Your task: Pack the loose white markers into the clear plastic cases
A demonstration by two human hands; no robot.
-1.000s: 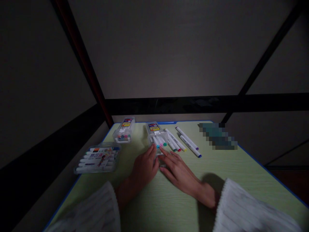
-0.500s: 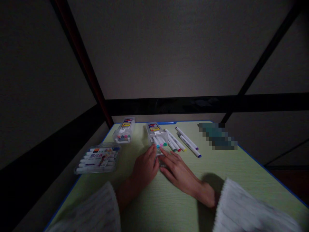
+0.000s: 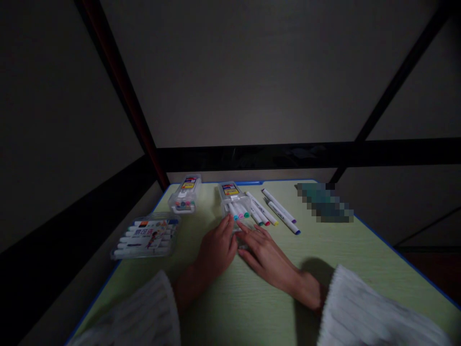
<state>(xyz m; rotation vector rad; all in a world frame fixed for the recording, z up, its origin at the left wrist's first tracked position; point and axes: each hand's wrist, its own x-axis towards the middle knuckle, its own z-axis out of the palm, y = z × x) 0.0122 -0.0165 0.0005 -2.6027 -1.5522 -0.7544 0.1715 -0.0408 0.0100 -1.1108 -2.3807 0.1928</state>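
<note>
A clear plastic marker case [image 3: 229, 191] with a yellow-and-blue label lies in front of me, its near end open. Several capped markers [image 3: 240, 211] show inside, with blue, pink and green ends towards me. My left hand [image 3: 216, 245] is at the near left of the case, fingers pressed together and thumb bent in, closed on its clear near part. My right hand [image 3: 264, 252] rests over the clear plastic on the right, fingers stretched out and slightly apart. The fingers hide much of that part. Beside the case lie loose white markers [image 3: 283, 216].
At the back left stands another clear marker case [image 3: 187, 192] with a handle. A flat case of markers [image 3: 147, 238] lies at the table's left edge. A pixelated greenish object [image 3: 322, 202] is at the right. The pale green table [image 3: 345, 245] has a blue edge, with a wall behind.
</note>
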